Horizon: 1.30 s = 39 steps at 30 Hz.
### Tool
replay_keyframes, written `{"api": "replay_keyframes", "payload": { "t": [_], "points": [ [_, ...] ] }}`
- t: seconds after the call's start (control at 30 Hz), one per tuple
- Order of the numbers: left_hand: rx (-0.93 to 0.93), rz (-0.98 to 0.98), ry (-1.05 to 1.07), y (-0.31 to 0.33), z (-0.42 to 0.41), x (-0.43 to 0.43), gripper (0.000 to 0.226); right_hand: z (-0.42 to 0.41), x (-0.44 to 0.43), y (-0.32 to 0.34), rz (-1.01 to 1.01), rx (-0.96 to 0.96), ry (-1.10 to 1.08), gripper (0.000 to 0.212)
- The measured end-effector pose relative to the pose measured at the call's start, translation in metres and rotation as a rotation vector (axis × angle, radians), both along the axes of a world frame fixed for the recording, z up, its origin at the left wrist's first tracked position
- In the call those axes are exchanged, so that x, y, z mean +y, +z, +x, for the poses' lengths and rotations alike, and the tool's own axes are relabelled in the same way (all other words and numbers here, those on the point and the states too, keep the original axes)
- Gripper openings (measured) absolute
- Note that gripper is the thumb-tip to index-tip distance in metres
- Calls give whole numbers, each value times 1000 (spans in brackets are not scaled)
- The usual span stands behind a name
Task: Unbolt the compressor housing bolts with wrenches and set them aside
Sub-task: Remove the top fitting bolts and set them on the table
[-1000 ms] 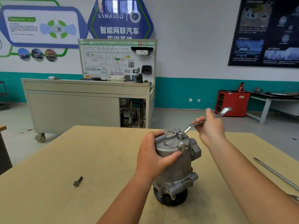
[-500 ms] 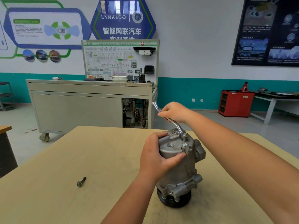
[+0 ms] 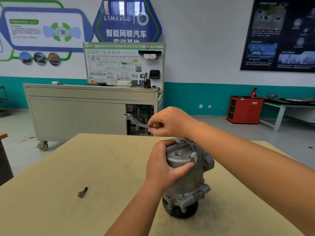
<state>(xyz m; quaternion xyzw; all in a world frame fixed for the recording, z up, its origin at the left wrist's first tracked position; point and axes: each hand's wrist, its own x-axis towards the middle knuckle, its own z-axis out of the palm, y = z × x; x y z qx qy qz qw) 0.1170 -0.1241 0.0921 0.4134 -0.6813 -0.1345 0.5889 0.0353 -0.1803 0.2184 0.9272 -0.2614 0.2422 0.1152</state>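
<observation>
A grey metal compressor (image 3: 189, 178) stands upright on its black pulley on the wooden table (image 3: 71, 169). My left hand (image 3: 163, 166) grips its top from the left side, thumb across the front. My right hand (image 3: 170, 121) holds the shaft of a silver offset ring wrench (image 3: 136, 120) above the housing. The wrench's ring end sits on a bolt (image 3: 192, 144) at the back of the top face. A second bolt (image 3: 193, 156) stands at the front rim. One loose bolt (image 3: 82, 192) lies on the table to the left.
Behind the table stands a grey wheeled training bench (image 3: 88, 109) with a wiring panel. A red cabinet (image 3: 244, 109) and a white bench (image 3: 289, 108) are at the far right by the wall.
My right hand has swung the wrench handle round from the right side to the left, over the housing. My left hand has stayed on the compressor.
</observation>
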Motion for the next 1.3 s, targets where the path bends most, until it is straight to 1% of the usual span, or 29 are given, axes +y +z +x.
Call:
{"api": "replay_keyframes", "payload": {
  "t": [0.07, 0.17, 0.27, 0.3, 0.33, 0.37, 0.43, 0.47, 0.53, 0.6, 0.63, 0.67, 0.7, 0.73, 0.8, 0.87, 0.93, 0.97, 1.0, 1.07, 1.17, 1.2, 1.23, 1.3],
  "points": [
    [6, -3, -10, 0, 0, -1, 60, -4, 15, -5, -91, -43, 85, 11],
    [30, -22, 1, 2, 2, -3, 58, -12, 39, -18, -73, -127, 173, 16],
    [11, -39, 0, 2, 2, -4, 37, -29, 58, -41, 6, -180, 228, 21],
    [-7, -26, 3, 2, 2, -5, 33, -37, 64, -50, 34, -215, 246, 23],
    [-9, 1, 6, 2, 2, -4, 35, -47, 70, -61, 50, -265, 269, 24],
    [11, 25, -1, 1, 2, -4, 43, -58, 75, -71, 54, -332, 291, 23],
    [39, 24, -7, -2, 3, -5, 58, -76, 83, -89, 54, -536, 306, 21],
    [32, 16, 2, -2, 3, -4, 60, -83, 85, -95, 77, -698, 316, 23],
    [23, 15, 6, -1, 3, -2, 62, -93, 85, -97, 248, -1118, 373, 30],
    [24, 26, 3, 0, 3, -2, 65, -102, 73, -89, 495, -1489, 368, 42],
    [25, 32, 4, 0, 3, -2, 66, -106, 62, -83, 611, -1630, 299, 44],
    [24, 36, 6, 0, 3, -1, 66, -110, 49, -77, 720, -1741, 191, 39],
    [24, 38, 5, 0, 4, -1, 65, -113, 33, -70, 815, -1800, 67, 30],
    [22, 41, 4, 0, 4, -1, 64, -115, 17, -63, 890, -1790, -64, 21],
    [15, 43, 6, 1, 4, 0, 62, -116, -14, -49, 978, -1625, -277, 10],
    [15, 45, 3, 1, 4, 0, 62, -107, -38, -37, 1008, -1377, -426, 12],
    [21, 45, -7, 1, 4, 0, 63, -90, -53, -26, 970, -1088, -562, 17],
    [23, 41, -13, 1, 4, 0, 64, -80, -57, -21, 941, -976, -605, 18],
    [23, 37, -15, 1, 4, 0, 63, -69, -61, -17, 930, -910, -619, 18],
    [22, 25, -7, 1, 4, 0, 61, -47, -63, -11, 1006, -845, -597, 12],
    [11, 8, 9, 0, 4, 0, 60, -11, -58, -7, 1205, -806, -492, 22],
    [7, 3, 13, 0, 4, 0, 59, -1, -56, -8, 1212, -764, -470, 23],
    [5, -1, 18, 0, 3, 0, 59, 8, -53, -9, 1141, -678, -462, 24],
    [6, -8, 23, 0, 3, 0, 59, 17, -47, -10, 826, -392, -449, 31]
  ]
}}
